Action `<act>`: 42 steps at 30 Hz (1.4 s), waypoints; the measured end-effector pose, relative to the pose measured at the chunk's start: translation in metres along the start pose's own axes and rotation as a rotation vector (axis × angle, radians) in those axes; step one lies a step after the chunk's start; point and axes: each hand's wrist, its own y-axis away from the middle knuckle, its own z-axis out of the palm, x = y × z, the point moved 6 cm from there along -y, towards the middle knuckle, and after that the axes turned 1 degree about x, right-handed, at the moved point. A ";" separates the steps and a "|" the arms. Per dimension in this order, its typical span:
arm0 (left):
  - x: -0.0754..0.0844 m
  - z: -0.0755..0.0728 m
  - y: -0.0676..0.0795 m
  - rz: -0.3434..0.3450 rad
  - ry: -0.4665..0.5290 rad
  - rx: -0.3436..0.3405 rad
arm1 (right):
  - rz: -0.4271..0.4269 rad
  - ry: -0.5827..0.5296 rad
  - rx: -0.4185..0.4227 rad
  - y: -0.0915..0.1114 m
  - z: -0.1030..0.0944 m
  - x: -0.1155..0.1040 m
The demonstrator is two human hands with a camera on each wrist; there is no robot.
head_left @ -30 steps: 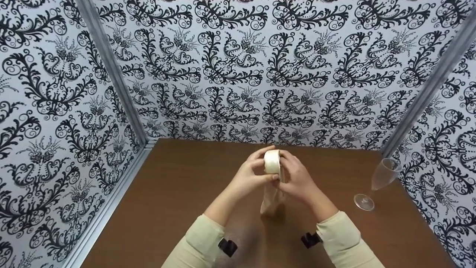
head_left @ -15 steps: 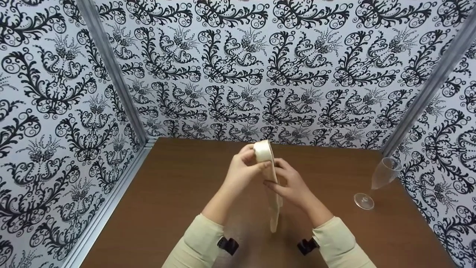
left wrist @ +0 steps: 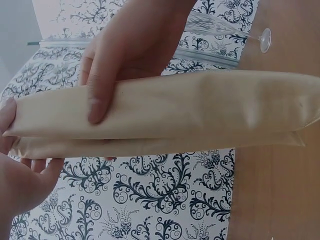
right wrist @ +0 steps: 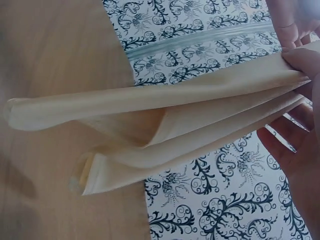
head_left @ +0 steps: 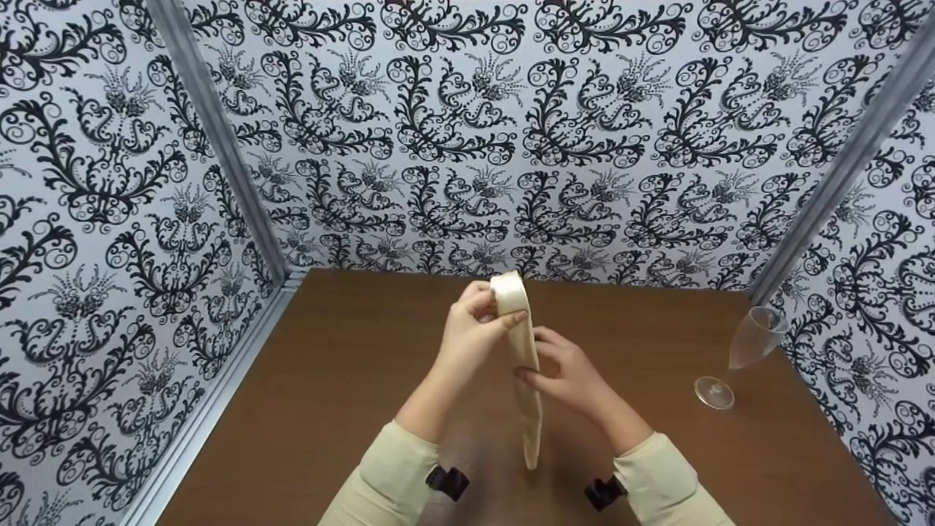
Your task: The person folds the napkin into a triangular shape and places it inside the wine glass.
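Note:
A cream satin cloth [head_left: 528, 416], folded into a long narrow strip, hangs almost upright over the table. Its top end is pinched between thumb and fingers of my left hand [head_left: 467, 332]. Lower down, my right hand [head_left: 573, 372] grips the strip, thumb on the near face. In the left wrist view the cloth [left wrist: 165, 110] stretches sideways, with my right thumb pressed across it. The right wrist view shows several layers of the cloth [right wrist: 150, 97] parting at the loose end, while the right hand [right wrist: 302, 160] holds them together at the other.
A clear stemmed glass [head_left: 756, 340] stands upright on the brown table [head_left: 350, 380] at the right. Patterned black-and-white walls [head_left: 467, 146] with grey metal posts [head_left: 219, 131] enclose the table at the back and sides.
Both hands were close together at the cloth's top. The left has shifted left, while the right has moved down along the strip. The cloth now hangs straighter, its lower end closer to me.

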 end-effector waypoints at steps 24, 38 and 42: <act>0.010 -0.026 0.002 0.001 0.049 0.234 | 0.091 0.003 -0.171 0.041 0.038 0.033; 0.020 -0.047 -0.001 0.013 0.113 0.306 | 0.217 0.037 -0.284 0.075 0.046 0.051; 0.018 -0.052 0.000 0.000 0.113 0.323 | 0.279 0.032 -0.296 0.082 0.043 0.053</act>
